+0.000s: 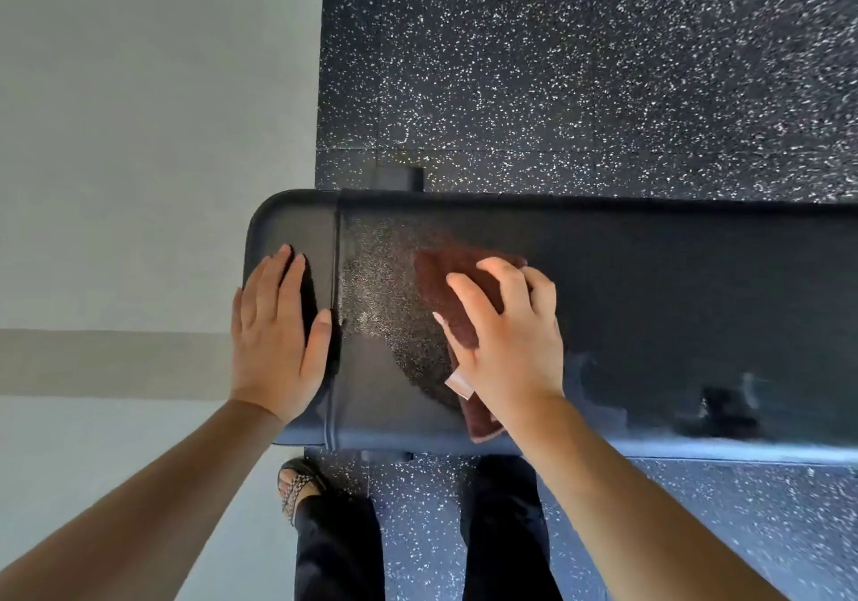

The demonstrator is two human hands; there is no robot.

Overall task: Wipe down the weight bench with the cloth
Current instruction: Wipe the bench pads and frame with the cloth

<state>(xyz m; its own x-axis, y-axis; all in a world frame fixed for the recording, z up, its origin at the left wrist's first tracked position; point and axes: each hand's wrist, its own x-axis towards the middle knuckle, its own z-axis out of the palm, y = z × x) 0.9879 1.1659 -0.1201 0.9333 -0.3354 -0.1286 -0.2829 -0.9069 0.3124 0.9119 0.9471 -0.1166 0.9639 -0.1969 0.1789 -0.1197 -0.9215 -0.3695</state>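
Observation:
A black padded weight bench [650, 303] runs from the middle of the view off the right edge, with a seam near its left end. A dark red-brown cloth [450, 284] with a small white tag lies on the pad just right of the seam. My right hand [506, 345] presses down on the cloth with fingers spread and curled over it. My left hand [274, 336] rests flat on the bench's short left end section, fingers together, thumb at the seam, holding nothing. Fine droplets glisten on the pad between the hands.
Black rubber flooring [603, 66] speckled with white lies beyond and below the bench. To the left is a pale smooth floor [139, 136]. My legs in dark trousers and a sandalled foot [297, 484] stand at the bench's near side. Wet streaks [724, 405] show on the pad's right part.

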